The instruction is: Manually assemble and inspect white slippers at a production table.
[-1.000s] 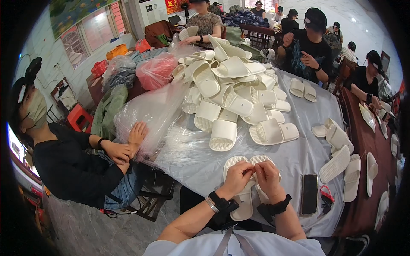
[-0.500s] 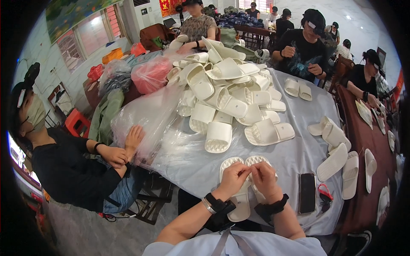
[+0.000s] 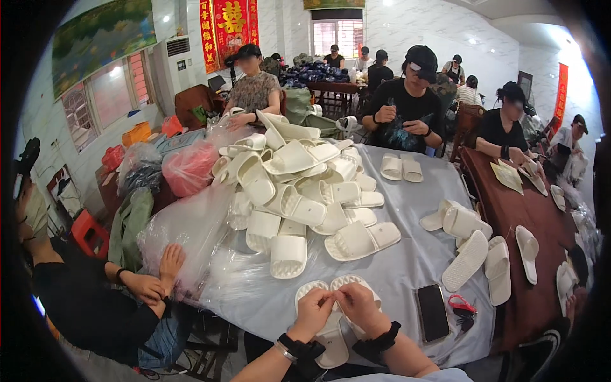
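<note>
Slippers (image 3: 331, 349), pale, bumpy, beneath left hand (image 3: 313, 314) and right hand (image 3: 361, 309), both pinched, contents unclear

A workshop: heaped cream moulded-plastic slippers (image 3: 293, 156), crinkled clear plastic sheeting (image 3: 181, 232), a grey-covered desk (image 3: 407, 207), several people in black caps (image 3: 400, 97)

White marble-patterned walls (image 3: 420, 35) hold a barred rear window (image 3: 337, 38) and red hangings (image 3: 230, 32). A red plastic stool (image 3: 84, 221) stands at left. Bright light glares at upper right.
</note>
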{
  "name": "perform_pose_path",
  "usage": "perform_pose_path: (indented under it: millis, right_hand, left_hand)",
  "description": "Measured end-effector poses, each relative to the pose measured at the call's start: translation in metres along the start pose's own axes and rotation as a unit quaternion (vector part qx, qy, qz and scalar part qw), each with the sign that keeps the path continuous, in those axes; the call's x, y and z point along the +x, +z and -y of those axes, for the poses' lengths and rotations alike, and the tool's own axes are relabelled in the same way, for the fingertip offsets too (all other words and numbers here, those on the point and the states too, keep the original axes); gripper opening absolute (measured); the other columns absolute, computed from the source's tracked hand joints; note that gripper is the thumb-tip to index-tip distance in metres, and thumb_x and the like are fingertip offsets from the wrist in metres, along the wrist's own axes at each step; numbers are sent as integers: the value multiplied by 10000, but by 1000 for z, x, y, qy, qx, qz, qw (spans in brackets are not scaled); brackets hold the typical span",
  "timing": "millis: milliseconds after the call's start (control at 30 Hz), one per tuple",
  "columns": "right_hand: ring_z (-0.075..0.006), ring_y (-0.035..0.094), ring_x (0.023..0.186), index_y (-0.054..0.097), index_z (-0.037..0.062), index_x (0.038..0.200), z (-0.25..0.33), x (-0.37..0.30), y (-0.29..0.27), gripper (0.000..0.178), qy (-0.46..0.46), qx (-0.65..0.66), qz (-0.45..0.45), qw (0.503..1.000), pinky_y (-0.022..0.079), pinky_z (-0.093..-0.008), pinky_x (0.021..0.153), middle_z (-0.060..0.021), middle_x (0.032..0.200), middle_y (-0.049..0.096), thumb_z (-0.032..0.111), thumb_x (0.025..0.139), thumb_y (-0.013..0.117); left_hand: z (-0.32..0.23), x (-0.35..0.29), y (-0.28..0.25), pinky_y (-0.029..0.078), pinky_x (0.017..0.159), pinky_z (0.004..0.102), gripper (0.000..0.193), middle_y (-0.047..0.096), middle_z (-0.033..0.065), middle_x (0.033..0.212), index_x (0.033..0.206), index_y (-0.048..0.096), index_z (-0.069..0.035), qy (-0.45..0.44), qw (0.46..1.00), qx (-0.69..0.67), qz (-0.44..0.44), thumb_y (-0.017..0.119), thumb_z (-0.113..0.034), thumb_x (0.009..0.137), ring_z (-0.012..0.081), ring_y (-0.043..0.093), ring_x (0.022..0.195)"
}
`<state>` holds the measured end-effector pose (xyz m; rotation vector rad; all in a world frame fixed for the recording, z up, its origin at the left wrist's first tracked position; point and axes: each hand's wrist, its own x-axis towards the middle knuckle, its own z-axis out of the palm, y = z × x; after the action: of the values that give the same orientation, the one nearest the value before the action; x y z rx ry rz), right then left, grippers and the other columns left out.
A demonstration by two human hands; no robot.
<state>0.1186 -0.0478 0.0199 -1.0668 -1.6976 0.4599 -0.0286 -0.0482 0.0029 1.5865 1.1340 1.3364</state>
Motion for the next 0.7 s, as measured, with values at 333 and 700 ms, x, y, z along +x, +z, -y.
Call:
perform_pose_path:
  millis: [333,700]
  right_hand:
    - [-310,624,682,643,6,887,1,2,-2,98,-74,-15,-1,997,497,-377,608,-145,753,634,18,796,676]
    - [-314,622,731,613,40,821,4,19,-8,30,-86,-108,55,989,503,-398,627,-125,744,628,63,807,626]
  left_hand:
    - [-16,3,-4,443,487,254,45,604,64,729,878,675,10,-10,1000,6,3,662,-23,850,114,574,536]
    - [-20,12,-9,456,574,266,69,609,74,749,900,673,14,14,998,64,-1,663,-33,850,125,567,628]
